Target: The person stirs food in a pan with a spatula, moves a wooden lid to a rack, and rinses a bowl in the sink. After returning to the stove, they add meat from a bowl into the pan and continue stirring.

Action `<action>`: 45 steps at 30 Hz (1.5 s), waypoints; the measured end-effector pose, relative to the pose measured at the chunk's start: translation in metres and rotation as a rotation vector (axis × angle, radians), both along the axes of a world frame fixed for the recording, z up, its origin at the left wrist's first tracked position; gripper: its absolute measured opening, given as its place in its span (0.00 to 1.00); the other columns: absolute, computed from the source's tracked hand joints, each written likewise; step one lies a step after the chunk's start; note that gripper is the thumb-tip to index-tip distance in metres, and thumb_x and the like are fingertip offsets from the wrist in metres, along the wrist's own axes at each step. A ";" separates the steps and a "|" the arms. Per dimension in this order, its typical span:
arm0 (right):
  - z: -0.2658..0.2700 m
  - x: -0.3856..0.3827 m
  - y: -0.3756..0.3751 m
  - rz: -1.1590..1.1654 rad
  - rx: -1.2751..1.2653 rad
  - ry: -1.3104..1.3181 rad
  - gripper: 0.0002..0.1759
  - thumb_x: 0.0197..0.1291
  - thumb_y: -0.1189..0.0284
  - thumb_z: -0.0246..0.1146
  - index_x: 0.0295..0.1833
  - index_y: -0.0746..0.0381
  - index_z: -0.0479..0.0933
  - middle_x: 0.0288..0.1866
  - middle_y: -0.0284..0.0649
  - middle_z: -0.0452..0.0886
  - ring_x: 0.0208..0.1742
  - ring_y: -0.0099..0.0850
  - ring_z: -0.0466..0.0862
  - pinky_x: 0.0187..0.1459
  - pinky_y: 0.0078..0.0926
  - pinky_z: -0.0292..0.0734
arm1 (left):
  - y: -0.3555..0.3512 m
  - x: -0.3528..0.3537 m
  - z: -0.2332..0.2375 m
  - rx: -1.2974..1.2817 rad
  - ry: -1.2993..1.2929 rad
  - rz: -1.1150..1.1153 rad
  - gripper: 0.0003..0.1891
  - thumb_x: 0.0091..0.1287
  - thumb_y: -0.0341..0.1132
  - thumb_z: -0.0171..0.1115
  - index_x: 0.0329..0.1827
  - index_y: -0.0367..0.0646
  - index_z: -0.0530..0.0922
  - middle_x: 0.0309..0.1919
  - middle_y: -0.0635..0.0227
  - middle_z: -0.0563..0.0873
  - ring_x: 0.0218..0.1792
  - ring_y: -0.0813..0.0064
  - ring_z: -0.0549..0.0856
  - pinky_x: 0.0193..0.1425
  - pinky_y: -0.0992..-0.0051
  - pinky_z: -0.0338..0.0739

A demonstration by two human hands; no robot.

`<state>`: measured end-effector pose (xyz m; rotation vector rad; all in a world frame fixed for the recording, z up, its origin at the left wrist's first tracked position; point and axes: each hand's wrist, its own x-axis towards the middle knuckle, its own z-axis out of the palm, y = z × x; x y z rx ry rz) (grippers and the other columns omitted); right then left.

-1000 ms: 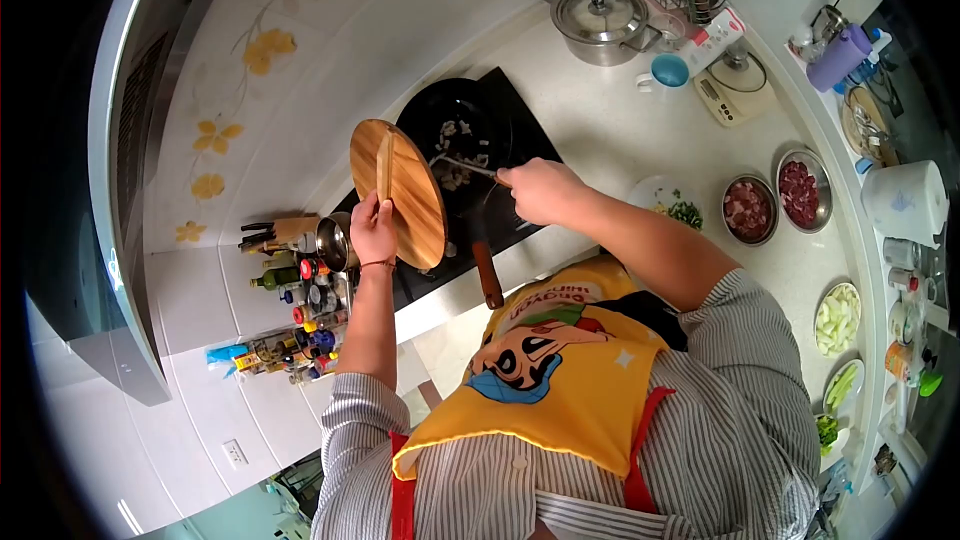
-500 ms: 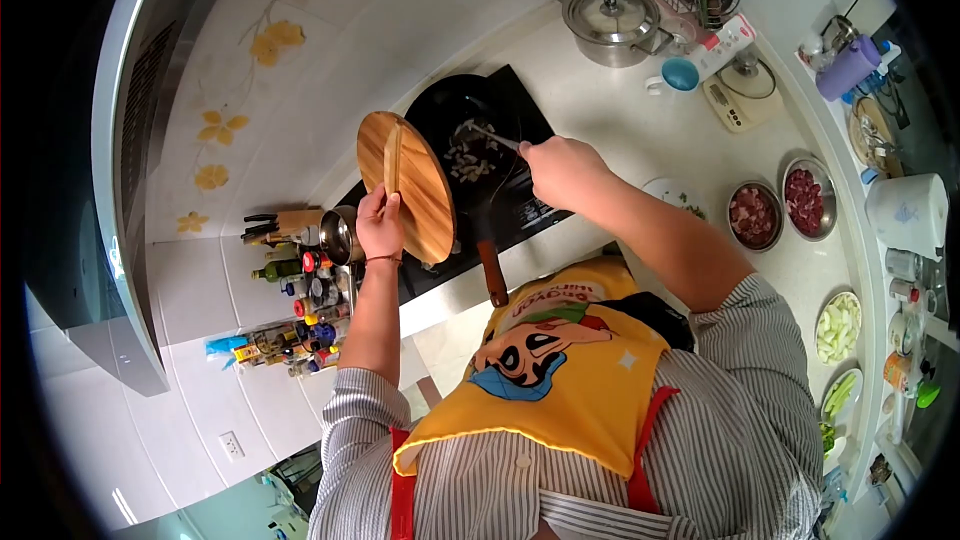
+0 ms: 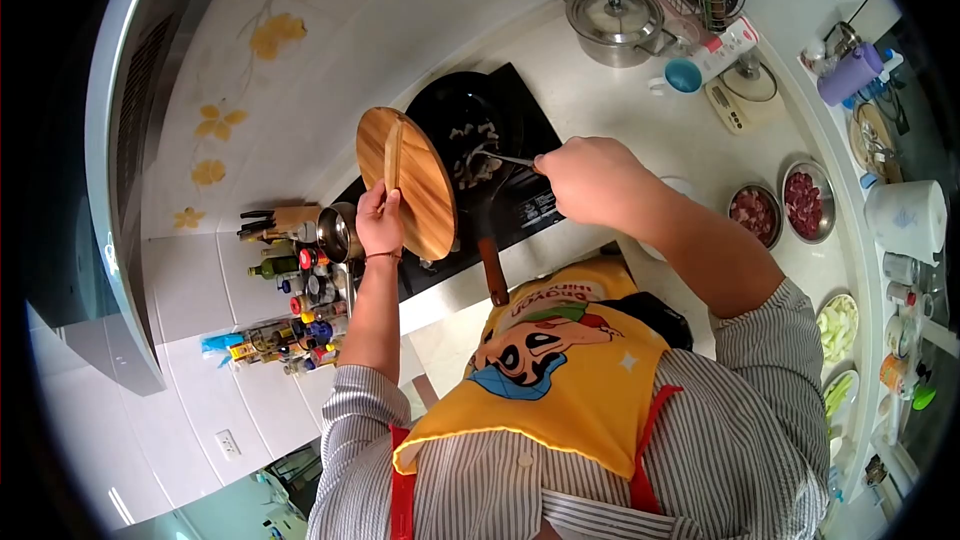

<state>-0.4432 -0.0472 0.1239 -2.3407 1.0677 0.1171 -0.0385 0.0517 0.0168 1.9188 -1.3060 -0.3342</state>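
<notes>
On the hob (image 3: pixel 533 208): wok (image 3: pixel 450 105).
Left hand (image 3: pixel 380 225): grips wooden lid (image 3: pixel 415 190) upright, splatter shield probably.
Right hand (image 3: pixel 585 180): fisted on metal spatula (image 3: pixel 505 158), stirring.

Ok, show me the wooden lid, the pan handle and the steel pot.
wooden lid (image 3: pixel 422 195): head view, on its flat wooden face.
pan handle (image 3: pixel 489 275): head view, on the brown grip.
steel pot (image 3: pixel 612 15): head view, on its lid.

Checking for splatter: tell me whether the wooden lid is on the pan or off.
Off. The left hand holds the wooden lid tilted up beside the pan, leaving the food uncovered.
</notes>
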 end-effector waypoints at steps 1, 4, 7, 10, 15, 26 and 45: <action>0.001 0.001 -0.001 0.010 -0.034 0.016 0.07 0.63 0.73 0.67 0.37 0.62 0.90 0.37 0.48 0.91 0.42 0.47 0.93 0.44 0.43 0.90 | 0.000 -0.001 0.003 0.019 -0.019 0.003 0.17 0.77 0.29 0.69 0.66 0.37 0.85 0.57 0.65 0.89 0.57 0.76 0.86 0.66 0.75 0.77; -0.030 0.015 -0.007 -0.047 -0.003 -0.022 0.08 0.64 0.73 0.66 0.43 0.63 0.89 0.38 0.48 0.91 0.43 0.48 0.92 0.45 0.43 0.90 | -0.002 0.012 -0.015 -0.052 0.055 -0.018 0.17 0.76 0.29 0.70 0.66 0.35 0.85 0.57 0.64 0.88 0.58 0.74 0.86 0.67 0.74 0.78; -0.045 0.020 -0.012 -0.176 -0.002 -0.108 0.12 0.66 0.74 0.64 0.50 0.63 0.88 0.41 0.50 0.92 0.45 0.50 0.92 0.47 0.46 0.89 | -0.003 0.012 -0.016 -0.055 0.084 -0.006 0.18 0.75 0.29 0.71 0.65 0.33 0.85 0.58 0.63 0.88 0.58 0.72 0.86 0.67 0.73 0.78; -0.069 0.030 -0.017 -0.280 0.066 -0.191 0.15 0.67 0.74 0.62 0.56 0.63 0.86 0.45 0.52 0.91 0.48 0.52 0.91 0.50 0.48 0.88 | -0.001 0.001 0.001 0.024 0.031 -0.001 0.18 0.75 0.29 0.72 0.64 0.31 0.85 0.58 0.62 0.87 0.59 0.71 0.86 0.68 0.73 0.78; -0.094 0.032 -0.005 -0.219 0.120 -0.343 0.25 0.72 0.71 0.60 0.72 0.61 0.80 0.50 0.55 0.89 0.51 0.54 0.89 0.56 0.47 0.85 | -0.002 0.005 -0.011 -0.051 0.073 -0.002 0.17 0.75 0.29 0.71 0.64 0.34 0.86 0.55 0.63 0.87 0.55 0.72 0.86 0.64 0.74 0.78; -0.036 0.011 -0.005 -0.122 0.022 -0.024 0.14 0.65 0.73 0.64 0.54 0.60 0.87 0.44 0.49 0.91 0.44 0.49 0.91 0.47 0.44 0.88 | -0.004 0.009 -0.015 -0.026 0.037 0.009 0.17 0.75 0.28 0.71 0.64 0.33 0.84 0.56 0.63 0.89 0.57 0.74 0.87 0.66 0.74 0.78; -0.026 0.005 0.005 -0.040 0.126 -0.039 0.14 0.66 0.71 0.65 0.54 0.61 0.87 0.48 0.49 0.91 0.52 0.48 0.91 0.52 0.45 0.88 | 0.000 0.009 -0.012 -0.019 -0.015 -0.020 0.17 0.75 0.28 0.71 0.64 0.33 0.85 0.55 0.65 0.88 0.56 0.75 0.86 0.65 0.75 0.79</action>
